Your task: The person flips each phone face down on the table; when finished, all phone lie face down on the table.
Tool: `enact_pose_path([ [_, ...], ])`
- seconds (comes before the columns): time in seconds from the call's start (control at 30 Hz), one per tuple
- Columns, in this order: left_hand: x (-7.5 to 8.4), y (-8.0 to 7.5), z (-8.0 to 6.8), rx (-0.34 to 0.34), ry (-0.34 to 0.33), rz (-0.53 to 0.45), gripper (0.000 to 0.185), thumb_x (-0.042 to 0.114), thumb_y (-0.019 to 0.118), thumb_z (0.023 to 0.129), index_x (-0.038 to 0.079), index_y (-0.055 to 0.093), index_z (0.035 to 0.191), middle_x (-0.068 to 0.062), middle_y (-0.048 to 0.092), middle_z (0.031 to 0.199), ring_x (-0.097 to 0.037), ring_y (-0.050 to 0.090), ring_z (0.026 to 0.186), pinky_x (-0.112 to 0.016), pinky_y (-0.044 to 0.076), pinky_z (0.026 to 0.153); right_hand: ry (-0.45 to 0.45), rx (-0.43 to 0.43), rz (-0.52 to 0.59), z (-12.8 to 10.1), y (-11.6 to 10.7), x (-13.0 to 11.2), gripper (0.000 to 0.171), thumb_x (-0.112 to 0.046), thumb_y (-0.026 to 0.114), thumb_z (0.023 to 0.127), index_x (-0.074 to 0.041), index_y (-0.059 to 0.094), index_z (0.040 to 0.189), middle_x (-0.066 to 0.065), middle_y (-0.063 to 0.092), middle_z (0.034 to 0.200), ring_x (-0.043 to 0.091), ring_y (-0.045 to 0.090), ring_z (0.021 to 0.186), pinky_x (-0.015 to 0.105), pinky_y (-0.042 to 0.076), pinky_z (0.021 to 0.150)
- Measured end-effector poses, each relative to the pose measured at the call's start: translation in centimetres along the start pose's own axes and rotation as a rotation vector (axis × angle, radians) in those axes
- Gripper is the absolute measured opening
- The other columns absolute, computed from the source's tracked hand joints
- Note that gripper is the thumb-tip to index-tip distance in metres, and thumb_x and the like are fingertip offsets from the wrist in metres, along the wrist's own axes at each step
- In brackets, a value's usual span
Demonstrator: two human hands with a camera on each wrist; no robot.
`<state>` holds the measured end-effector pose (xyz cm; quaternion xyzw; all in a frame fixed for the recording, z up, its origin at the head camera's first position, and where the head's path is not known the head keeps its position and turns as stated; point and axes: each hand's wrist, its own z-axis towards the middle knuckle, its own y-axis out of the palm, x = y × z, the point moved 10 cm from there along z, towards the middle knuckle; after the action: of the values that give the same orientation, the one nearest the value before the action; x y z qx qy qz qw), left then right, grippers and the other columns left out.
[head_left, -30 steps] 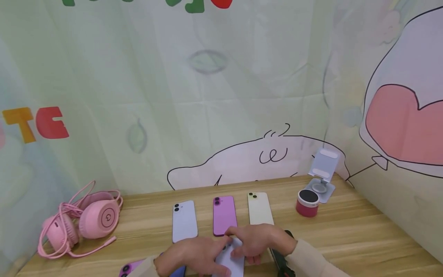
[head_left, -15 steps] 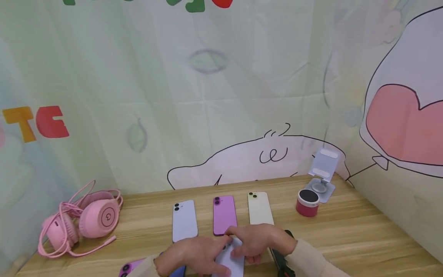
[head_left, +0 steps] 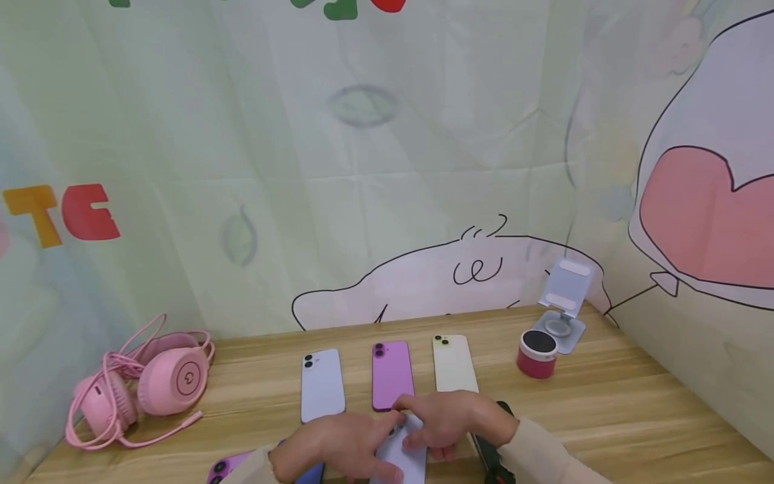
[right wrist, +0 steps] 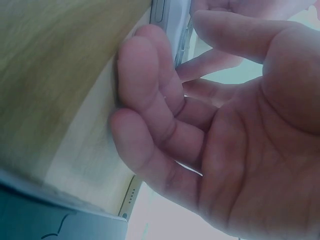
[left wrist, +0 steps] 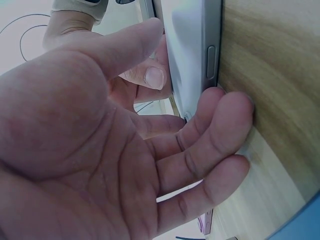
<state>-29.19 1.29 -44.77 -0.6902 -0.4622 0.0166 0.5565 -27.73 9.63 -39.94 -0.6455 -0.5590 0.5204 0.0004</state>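
A pale lavender smartphone (head_left: 413,449) lies camera side up at the front of the table, between both hands. My left hand (head_left: 346,442) holds its left side, thumb over the back and index finger reaching the camera end. From the other side my right hand (head_left: 453,418) grips it, thumb on the back and index finger meeting the left one near the lenses. In the left wrist view, curled fingertips (left wrist: 235,112) sit at the phone's edge (left wrist: 211,60), right by the wood. The right wrist view has similarly curled fingertips (right wrist: 137,65) beside the phone's side (right wrist: 170,25).
Behind lie a pale blue phone (head_left: 323,386), a magenta phone (head_left: 392,376) and a cream phone (head_left: 455,363). Purple (head_left: 232,465) and blue (head_left: 312,474) phones are left; a dark object (head_left: 488,454) is right. Pink headphones (head_left: 172,383), a red-white cylinder (head_left: 537,363) and a folding stand (head_left: 567,289) stand farther out.
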Motion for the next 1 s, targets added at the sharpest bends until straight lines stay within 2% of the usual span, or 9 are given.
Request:
enact_pose_path([
  [0.13,-1.9,0.7,1.2,0.014,0.038,-0.02,0.084,0.066,0.06,0.09,0.022,0.027,0.154,0.01,0.061,0.073,-0.008,0.063,0.05,-0.024,0.049,0.059,0.004,0.013,0.039,-0.8,0.0,-0.7,0.041,-0.018,0.065,0.099,-0.021,0.047,0.135,0.003,0.055,0.062,0.012,0.051,0.048,0.021,0.042,0.047],
  [0.27,-2.8,1.1,1.8,0.014,0.039,-0.007,0.085,0.068,0.059,0.089,0.026,0.026,0.155,0.009,0.063,0.07,-0.009,0.063,0.05,-0.025,0.049,0.06,-0.002,0.023,0.041,-0.6,0.0,-0.5,0.041,-0.017,0.065,0.098,-0.023,0.048,0.135,0.004,0.055,0.061,0.013,0.051,0.048,0.022,0.042,0.046],
  [0.37,-2.8,1.2,1.9,0.018,0.042,0.002,0.086,0.07,0.058,0.088,0.028,0.025,0.155,0.008,0.063,0.066,-0.009,0.063,0.05,-0.025,0.049,0.059,-0.005,0.015,0.001,0.5,0.1,0.5,0.043,-0.021,0.066,0.098,-0.024,0.047,0.136,0.003,0.058,0.064,0.013,0.054,0.05,0.024,0.046,0.049],
  [0.57,-2.9,1.3,2.0,0.033,0.05,0.032,0.088,0.072,0.058,0.087,0.029,0.024,0.155,0.008,0.062,0.067,-0.008,0.062,0.052,-0.025,0.049,0.059,-0.027,-0.01,-0.059,3.5,0.3,3.7,0.049,-0.035,0.068,0.096,-0.035,0.043,0.138,0.001,0.062,0.074,0.013,0.061,0.055,0.029,0.052,0.055],
  [0.73,-2.9,1.2,2.1,0.042,0.051,0.081,0.089,0.072,0.057,0.087,0.026,0.025,0.156,0.01,0.058,0.071,-0.004,0.06,0.062,-0.024,0.048,0.064,-0.008,0.001,-0.056,3.6,0.4,3.7,0.048,-0.033,0.068,0.097,-0.035,0.043,0.138,0.002,0.063,0.08,0.014,0.06,0.055,0.029,0.052,0.054],
  [0.9,-3.1,1.2,2.1,0.037,0.033,0.052,0.089,0.072,0.058,0.087,0.027,0.025,0.156,0.009,0.06,0.068,-0.008,0.061,0.054,-0.027,0.048,0.057,-0.019,0.02,-0.104,2.9,0.2,3.0,0.047,-0.033,0.067,0.097,-0.033,0.043,0.138,0.0,0.062,0.073,0.013,0.061,0.055,0.029,0.053,0.055],
  [1.0,-3.0,1.1,2.0,0.029,0.017,0.02,0.089,0.071,0.06,0.087,0.027,0.024,0.156,0.007,0.061,0.068,-0.01,0.062,0.052,-0.027,0.047,0.056,-0.026,0.008,-0.07,3.3,0.2,3.4,0.049,-0.035,0.067,0.096,-0.036,0.043,0.138,0.0,0.062,0.07,0.013,0.061,0.054,0.029,0.053,0.054],
])
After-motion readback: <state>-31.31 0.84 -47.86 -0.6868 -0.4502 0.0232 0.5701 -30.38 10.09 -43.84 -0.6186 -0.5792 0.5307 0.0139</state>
